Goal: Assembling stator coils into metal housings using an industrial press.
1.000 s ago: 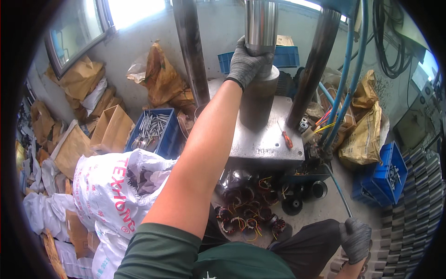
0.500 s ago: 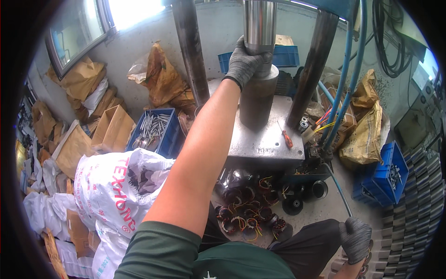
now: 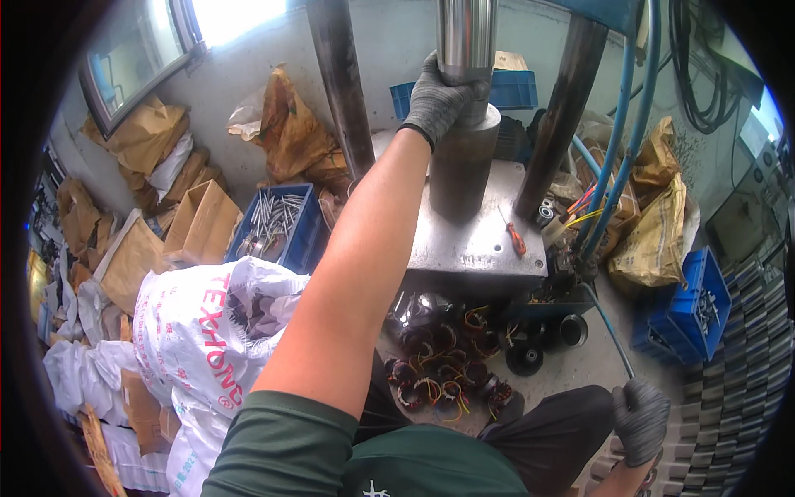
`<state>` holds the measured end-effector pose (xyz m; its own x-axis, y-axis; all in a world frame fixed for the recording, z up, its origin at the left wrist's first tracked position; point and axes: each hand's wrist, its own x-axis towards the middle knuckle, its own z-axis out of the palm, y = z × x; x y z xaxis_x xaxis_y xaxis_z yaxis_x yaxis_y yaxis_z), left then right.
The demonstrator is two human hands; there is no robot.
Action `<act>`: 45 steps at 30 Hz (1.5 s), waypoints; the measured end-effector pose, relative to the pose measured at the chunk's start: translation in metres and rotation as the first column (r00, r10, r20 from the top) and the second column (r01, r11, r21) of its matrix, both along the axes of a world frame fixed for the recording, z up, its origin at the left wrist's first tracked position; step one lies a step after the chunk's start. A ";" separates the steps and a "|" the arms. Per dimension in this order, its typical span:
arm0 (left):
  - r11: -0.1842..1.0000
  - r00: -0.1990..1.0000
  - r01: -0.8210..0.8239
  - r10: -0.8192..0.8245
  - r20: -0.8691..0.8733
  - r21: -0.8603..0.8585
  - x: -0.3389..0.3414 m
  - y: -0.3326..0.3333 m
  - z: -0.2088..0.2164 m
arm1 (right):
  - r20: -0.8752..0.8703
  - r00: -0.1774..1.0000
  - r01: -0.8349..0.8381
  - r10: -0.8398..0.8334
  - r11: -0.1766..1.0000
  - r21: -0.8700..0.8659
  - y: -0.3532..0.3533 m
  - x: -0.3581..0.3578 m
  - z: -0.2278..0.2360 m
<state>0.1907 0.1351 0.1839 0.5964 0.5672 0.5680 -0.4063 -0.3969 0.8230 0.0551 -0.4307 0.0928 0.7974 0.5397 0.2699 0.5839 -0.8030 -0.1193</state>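
Observation:
My left hand [image 3: 443,99], in a grey knit glove, reaches up to the press. Its fingers curl around the metal piece [image 3: 473,109] between the shiny press ram [image 3: 467,37] and the dark steel cylinder [image 3: 465,170] standing upright on the press table. The palm side is hidden. Low at the right, my right hand [image 3: 642,421], gloved too, is closed around the end of a thin lever rod [image 3: 609,331] that slopes up toward the press base. An orange-handled screwdriver [image 3: 517,240] lies on the metal press table [image 3: 431,248], right of the cylinder.
Dark pillars [image 3: 341,83] flank the ram; blue hoses [image 3: 617,124] hang at right. Wound stators with coloured wires [image 3: 447,373] cover the floor below. A blue crate of metal shafts [image 3: 290,257] and a white sack [image 3: 186,331] are left, another blue crate [image 3: 700,311] right, beside stacked metal parts [image 3: 737,381].
The view has shifted slightly. Both hands keep their holds, the left at the piece under the ram and the right on the lever rod.

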 end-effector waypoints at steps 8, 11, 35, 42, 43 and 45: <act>0.999 1.000 0.021 -0.021 0.012 -0.044 0.005 -0.001 0.003 | 0.030 0.999 -0.020 0.020 1.000 0.024 0.001 0.001 0.002; 0.939 0.961 0.237 -0.189 0.201 -0.248 0.015 0.005 0.002 | -0.026 1.000 0.002 -0.002 1.000 0.021 0.001 0.000 0.009; 0.954 0.971 0.194 -0.153 0.184 -0.227 -0.002 -0.023 0.006 | -0.026 0.925 -0.378 0.379 0.925 0.037 0.019 0.059 0.066; 0.998 0.999 -0.040 0.038 -0.037 -0.050 -0.016 -0.043 0.023 | -0.219 0.970 -0.121 0.110 0.992 -0.037 0.003 0.001 0.015; 0.998 0.999 -0.036 0.035 -0.036 -0.051 -0.013 -0.044 0.023 | -0.144 0.977 -0.161 0.155 0.987 -0.029 0.001 0.001 0.010; 0.996 0.998 -0.015 0.020 0.059 -0.086 -0.012 -0.039 0.020 | -0.143 0.980 -0.144 0.139 0.989 -0.026 0.005 -0.001 0.011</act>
<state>0.1786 0.0957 0.2043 0.5522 0.6249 0.5518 -0.4498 -0.3340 0.8284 0.0543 -0.4254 0.1038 0.7411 0.6569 0.1389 0.6712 -0.7190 -0.1804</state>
